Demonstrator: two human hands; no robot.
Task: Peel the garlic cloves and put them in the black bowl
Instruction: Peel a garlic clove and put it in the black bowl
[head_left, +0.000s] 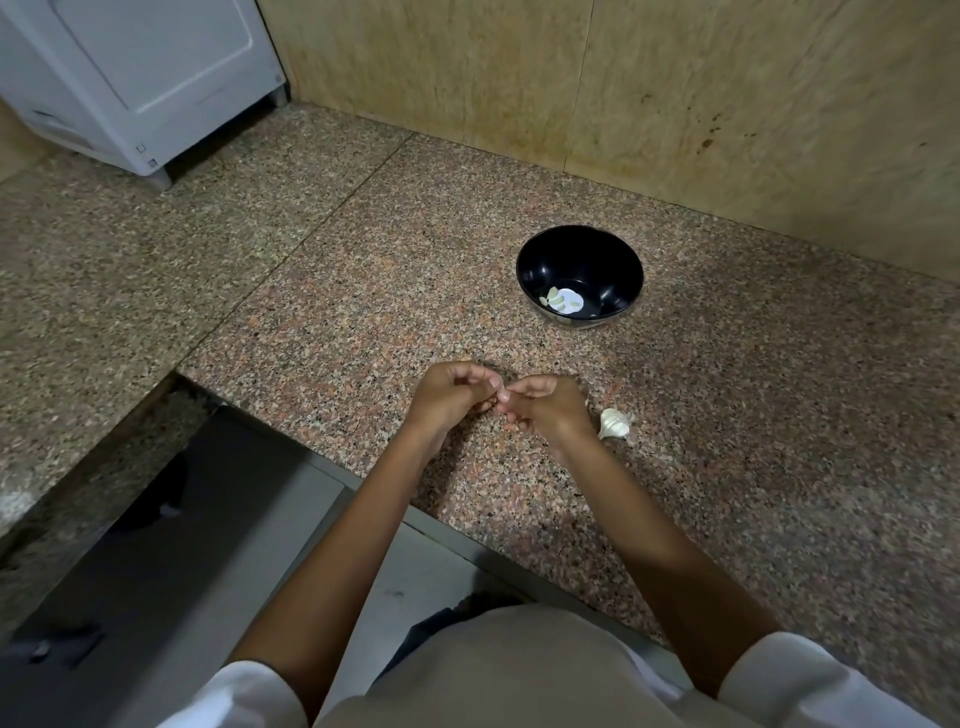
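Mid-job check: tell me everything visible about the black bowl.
The black bowl is round, deep and glossy, perhaps plastic. It stands upright on the speckled stone counter, close to the wall and beyond the left hand and right hand, neither touching it. Inside lie a few pale peeled cloves beside a white patch at the bottom.

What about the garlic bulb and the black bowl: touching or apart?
Apart. The head view shows bare counter between the garlic bulb, by the right hand, and the black bowl.
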